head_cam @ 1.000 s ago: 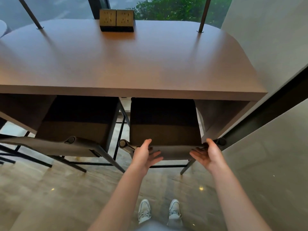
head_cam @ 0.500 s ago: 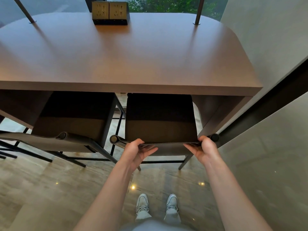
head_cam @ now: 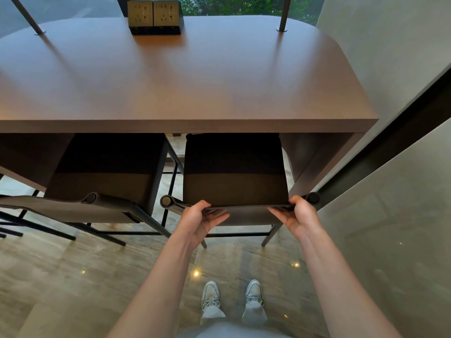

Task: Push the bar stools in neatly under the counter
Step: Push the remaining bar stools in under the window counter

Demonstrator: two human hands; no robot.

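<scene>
Two dark bar stools stand at a brown wooden counter. The right stool has its dark seat partly under the counter edge, square to it. My left hand grips the left part of its low backrest, thumb on top and fingers underneath. My right hand grips the backrest's right end the same way. The left stool also sits partly under the counter, turned slightly, and neither hand touches it.
A black power socket block sits at the counter's far edge between two thin metal posts. A grey wall stands close on the right. Another stool's legs show at far left. My feet stand on the polished stone floor.
Both hands were open against the right stool's backrest a second ago; now they are curled round it. The stool's seat sits slightly further under the counter.
</scene>
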